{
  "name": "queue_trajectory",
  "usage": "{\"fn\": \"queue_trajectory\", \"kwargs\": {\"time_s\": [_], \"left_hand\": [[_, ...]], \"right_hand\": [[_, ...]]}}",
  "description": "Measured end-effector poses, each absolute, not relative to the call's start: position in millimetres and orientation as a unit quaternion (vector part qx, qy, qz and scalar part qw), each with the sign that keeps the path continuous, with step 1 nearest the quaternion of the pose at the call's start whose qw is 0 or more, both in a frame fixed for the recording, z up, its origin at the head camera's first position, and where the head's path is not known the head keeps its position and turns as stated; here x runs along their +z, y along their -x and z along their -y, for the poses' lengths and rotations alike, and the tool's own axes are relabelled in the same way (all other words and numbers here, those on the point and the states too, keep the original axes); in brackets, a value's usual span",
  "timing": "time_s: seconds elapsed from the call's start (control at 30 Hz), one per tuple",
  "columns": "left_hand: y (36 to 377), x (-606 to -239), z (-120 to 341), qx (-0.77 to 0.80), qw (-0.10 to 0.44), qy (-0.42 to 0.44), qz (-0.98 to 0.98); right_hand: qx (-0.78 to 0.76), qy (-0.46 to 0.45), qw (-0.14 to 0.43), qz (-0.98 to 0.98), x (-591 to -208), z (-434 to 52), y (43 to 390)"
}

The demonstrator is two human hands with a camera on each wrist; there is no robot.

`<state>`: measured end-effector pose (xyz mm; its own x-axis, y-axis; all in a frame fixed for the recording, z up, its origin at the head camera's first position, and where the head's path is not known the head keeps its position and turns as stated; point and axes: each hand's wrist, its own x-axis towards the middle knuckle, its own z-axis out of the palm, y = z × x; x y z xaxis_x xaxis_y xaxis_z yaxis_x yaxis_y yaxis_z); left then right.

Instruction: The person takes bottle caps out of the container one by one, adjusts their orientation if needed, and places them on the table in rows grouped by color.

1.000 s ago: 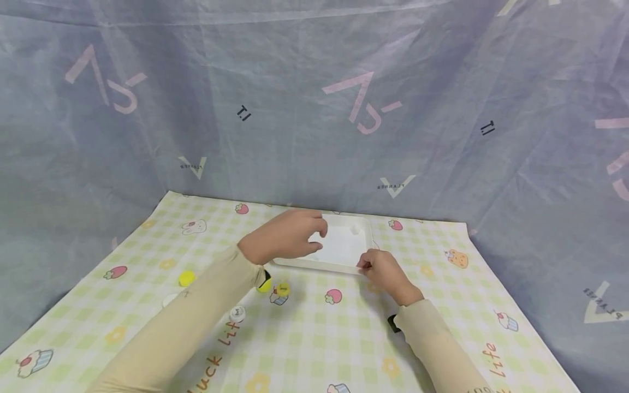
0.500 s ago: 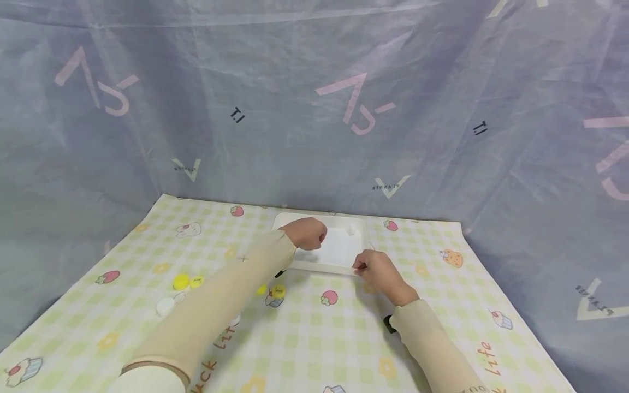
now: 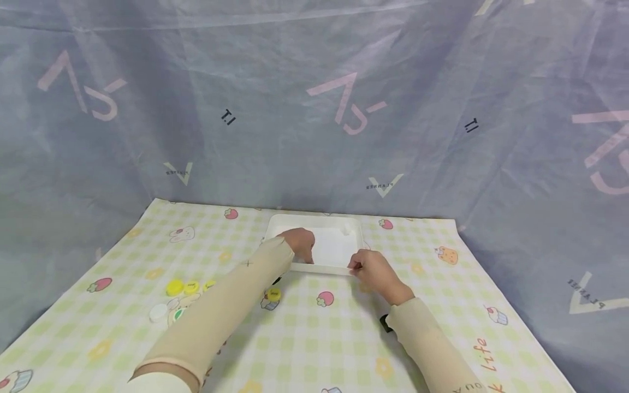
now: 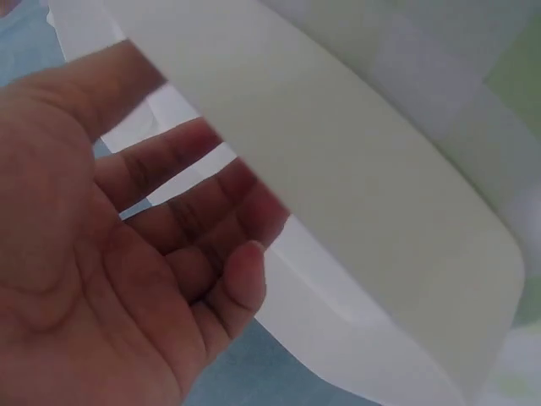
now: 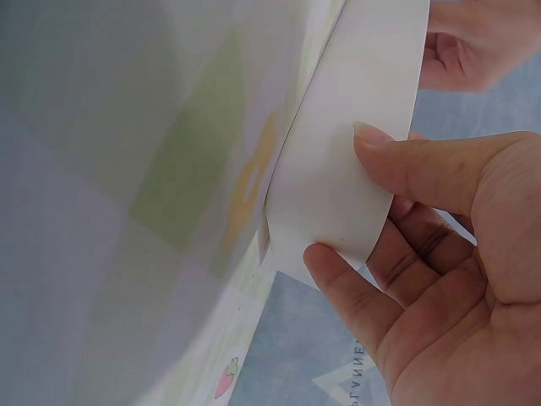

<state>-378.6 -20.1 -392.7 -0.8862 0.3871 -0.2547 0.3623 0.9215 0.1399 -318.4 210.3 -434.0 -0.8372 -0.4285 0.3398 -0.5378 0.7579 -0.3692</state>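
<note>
A white rectangular tray [image 3: 334, 245] lies at the far middle of a checked tablecloth [image 3: 319, 338]. My left hand [image 3: 301, 244] reaches over its near left rim. In the left wrist view the fingers [image 4: 182, 161] go behind the tray's wall [image 4: 355, 194] and the thumb [image 4: 243, 279] stays outside, so it grips the rim. My right hand [image 3: 361, 267] is at the near right corner. The right wrist view shows the thumb [image 5: 397, 156] and a finger [image 5: 342, 283] pinching the tray's rim [image 5: 372, 76]. The tray looks empty where it shows.
Several bottle caps lie on the cloth to the left: yellow ones [image 3: 174, 286] [image 3: 191, 286], a white one [image 3: 158, 312], and another yellow one [image 3: 272, 294] by my left forearm. A blue printed sheet [image 3: 314, 109] hangs close behind the table's far edge.
My left hand came down from above the tray's left side and closed over its near rim. My right hand stayed at the near right corner. The head view shifted slightly.
</note>
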Motion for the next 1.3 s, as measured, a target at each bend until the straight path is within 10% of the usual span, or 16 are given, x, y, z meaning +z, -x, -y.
{"fn": "queue_trajectory", "kwargs": {"time_s": [0.6,1.3], "left_hand": [[372,-390,21,0.056,0.192,-0.166,-0.966],[315,-346,60,0.139,0.069,-0.308,-0.939]], "right_hand": [[0.228,-0.260,0.120,0.930,-434,-209,318],[0.221,-0.251,0.116,0.935,-435,-208,319]]}}
